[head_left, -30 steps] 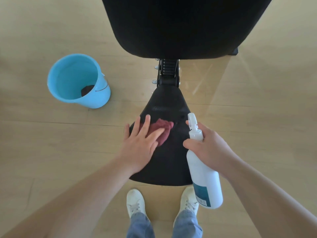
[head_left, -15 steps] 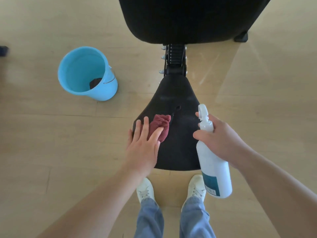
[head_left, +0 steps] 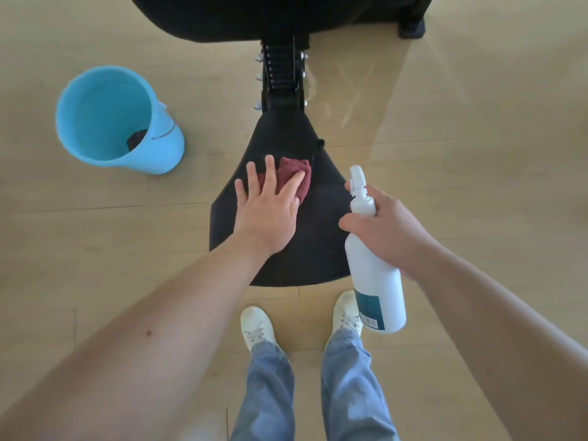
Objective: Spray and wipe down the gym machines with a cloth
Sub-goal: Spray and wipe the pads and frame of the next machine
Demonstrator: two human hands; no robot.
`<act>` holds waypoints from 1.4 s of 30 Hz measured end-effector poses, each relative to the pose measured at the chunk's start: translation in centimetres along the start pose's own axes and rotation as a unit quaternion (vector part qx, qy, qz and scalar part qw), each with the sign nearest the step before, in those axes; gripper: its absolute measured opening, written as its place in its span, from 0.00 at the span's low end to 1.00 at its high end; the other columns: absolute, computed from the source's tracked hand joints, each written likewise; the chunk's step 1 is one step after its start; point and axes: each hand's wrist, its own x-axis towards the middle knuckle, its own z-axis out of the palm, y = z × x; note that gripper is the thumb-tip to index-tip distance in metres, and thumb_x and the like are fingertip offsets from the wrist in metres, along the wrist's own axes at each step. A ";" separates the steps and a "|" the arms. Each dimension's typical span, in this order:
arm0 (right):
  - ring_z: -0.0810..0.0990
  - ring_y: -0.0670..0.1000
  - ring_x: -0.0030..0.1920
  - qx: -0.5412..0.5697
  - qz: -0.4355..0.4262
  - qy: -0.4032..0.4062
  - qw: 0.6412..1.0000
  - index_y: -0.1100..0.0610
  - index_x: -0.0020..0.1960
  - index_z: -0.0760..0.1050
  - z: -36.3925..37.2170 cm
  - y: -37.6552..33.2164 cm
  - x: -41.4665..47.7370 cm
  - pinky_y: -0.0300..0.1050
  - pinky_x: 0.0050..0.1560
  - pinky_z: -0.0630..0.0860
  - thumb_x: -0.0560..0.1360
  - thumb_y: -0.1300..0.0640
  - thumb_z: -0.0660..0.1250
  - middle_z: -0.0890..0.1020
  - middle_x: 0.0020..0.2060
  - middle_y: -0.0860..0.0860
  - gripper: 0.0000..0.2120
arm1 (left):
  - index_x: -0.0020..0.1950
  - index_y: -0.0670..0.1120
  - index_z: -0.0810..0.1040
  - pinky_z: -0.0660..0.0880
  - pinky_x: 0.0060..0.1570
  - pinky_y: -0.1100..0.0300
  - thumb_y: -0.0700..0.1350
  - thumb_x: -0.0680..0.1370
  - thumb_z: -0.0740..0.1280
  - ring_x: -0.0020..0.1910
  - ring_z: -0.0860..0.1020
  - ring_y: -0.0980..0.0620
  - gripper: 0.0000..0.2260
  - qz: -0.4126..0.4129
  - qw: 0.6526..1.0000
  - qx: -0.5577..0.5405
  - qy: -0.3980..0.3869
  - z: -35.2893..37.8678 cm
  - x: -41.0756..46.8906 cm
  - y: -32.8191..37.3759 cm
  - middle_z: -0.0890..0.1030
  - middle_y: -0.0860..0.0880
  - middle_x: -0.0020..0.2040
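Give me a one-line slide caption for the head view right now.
Left hand presses a maroon cloth on the black seat pad while the right hand grips a white spray bottle.

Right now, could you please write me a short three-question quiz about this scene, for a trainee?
1. True or false: the left hand presses the red cloth onto the black seat pad.
2. The right hand grips: A) a sponge, B) the white spray bottle, C) a brush.
3. Fill in: the blue bucket stands on the floor at the person's ____ side.
Key: 1 true; 2 B; 3 left.
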 end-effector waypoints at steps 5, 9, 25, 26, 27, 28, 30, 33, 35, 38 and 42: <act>0.84 0.56 0.45 0.009 0.014 0.018 1.000 0.34 0.57 0.72 -1.6 1.6 -0.1 0.56 0.49 0.82 0.72 0.50 0.69 0.84 0.44 0.50 0.17 | 0.82 0.60 0.49 0.44 0.78 0.33 0.50 0.86 0.51 0.81 0.41 0.32 0.25 0.038 0.999 -0.009 -0.005 1.3 -4.2 5.6 0.44 0.42 0.84; 0.83 0.58 0.46 0.022 0.027 0.029 0.999 0.41 0.60 0.74 -2.2 1.7 -0.8 0.56 0.49 0.82 0.71 0.50 0.68 0.83 0.44 0.50 0.17 | 0.81 0.60 0.48 0.42 0.78 0.33 0.50 0.85 0.56 0.81 0.40 0.33 0.27 0.072 0.997 0.001 -0.033 2.8 -8.7 6.7 0.43 0.43 0.84; 0.82 0.54 0.45 0.008 0.033 0.003 0.999 0.38 0.64 0.72 -2.2 -1.7 -1.4 0.54 0.48 0.81 0.74 0.51 0.68 0.82 0.46 0.49 0.20 | 0.83 0.55 0.43 0.43 0.78 0.35 0.40 0.82 0.57 0.81 0.39 0.34 0.34 0.099 0.989 0.044 -0.099 -0.6 -6.8 5.2 0.42 0.42 0.84; 0.82 0.55 0.45 0.006 0.035 0.001 0.999 0.40 0.63 0.73 -2.2 -1.9 -1.5 0.52 0.43 0.81 0.74 0.51 0.68 0.82 0.45 0.49 0.18 | 0.83 0.55 0.42 0.41 0.79 0.35 0.40 0.82 0.57 0.81 0.37 0.35 0.35 0.126 0.983 0.051 -0.127 -0.3 -8.5 6.1 0.39 0.43 0.84; 0.82 0.54 0.43 0.000 0.037 -0.002 0.999 0.41 0.62 0.73 -2.1 -2.1 -1.6 0.49 0.39 0.78 0.74 0.51 0.68 0.82 0.45 0.50 0.17 | 0.83 0.54 0.42 0.40 0.78 0.35 0.41 0.83 0.56 0.81 0.35 0.35 0.33 0.152 0.975 0.055 -0.153 -0.2 -9.7 6.7 0.38 0.45 0.84; 0.82 0.54 0.42 -0.005 0.038 -0.006 0.999 0.42 0.60 0.72 -2.1 -2.2 -1.7 0.46 0.37 0.76 0.75 0.50 0.68 0.81 0.44 0.50 0.14 | 0.83 0.53 0.42 0.38 0.78 0.35 0.42 0.84 0.52 0.81 0.33 0.36 0.30 0.175 0.968 0.058 -0.172 -0.2 -10.3 6.9 0.37 0.45 0.84; 0.81 0.54 0.39 -0.005 0.039 -0.006 0.999 0.43 0.54 0.73 -1.8 -2.3 -1.7 0.44 0.36 0.73 0.74 0.50 0.68 0.81 0.41 0.51 0.09 | 0.83 0.52 0.43 0.37 0.78 0.35 0.47 0.81 0.40 0.81 0.34 0.37 0.29 0.207 0.958 0.060 -0.188 -0.7 -10.2 6.4 0.38 0.46 0.84; 0.82 0.53 0.39 -0.019 0.034 -0.008 0.999 0.42 0.55 0.72 -1.6 -2.2 -1.4 0.43 0.35 0.74 0.75 0.50 0.68 0.81 0.41 0.49 0.10 | 0.81 0.54 0.40 0.40 0.78 0.32 0.53 0.83 0.38 0.82 0.39 0.38 0.25 0.244 0.957 0.079 -0.134 -0.7 -7.8 4.6 0.43 0.46 0.85; 0.82 0.52 0.41 -0.031 0.028 -0.009 0.999 0.41 0.59 0.72 -1.3 -2.2 -1.0 0.44 0.36 0.77 0.75 0.50 0.68 0.81 0.42 0.48 0.13 | 0.82 0.55 0.46 0.42 0.78 0.31 0.51 0.86 0.52 0.83 0.42 0.37 0.26 0.194 0.975 0.066 -0.090 -0.8 -5.4 3.6 0.47 0.45 0.85; 0.82 0.55 0.43 -0.030 0.033 0.000 0.999 0.40 0.59 0.73 -0.8 -2.0 -0.4 0.47 0.41 0.77 0.75 0.52 0.68 0.81 0.42 0.50 0.15 | 0.83 0.56 0.47 0.43 0.77 0.31 0.50 0.86 0.52 0.82 0.44 0.35 0.27 0.108 0.992 0.046 -0.042 -1.9 -0.8 2.5 0.48 0.44 0.85; 0.82 0.55 0.45 -0.029 0.039 0.002 0.999 0.40 0.62 0.72 -0.4 -1.8 0.5 0.53 0.49 0.81 0.75 0.50 0.68 0.81 0.45 0.50 0.17 | 0.84 0.55 0.42 0.45 0.77 0.32 0.51 0.86 0.52 0.82 0.43 0.34 0.28 -0.003 0.997 0.057 -0.043 -3.6 3.6 0.6 0.43 0.40 0.84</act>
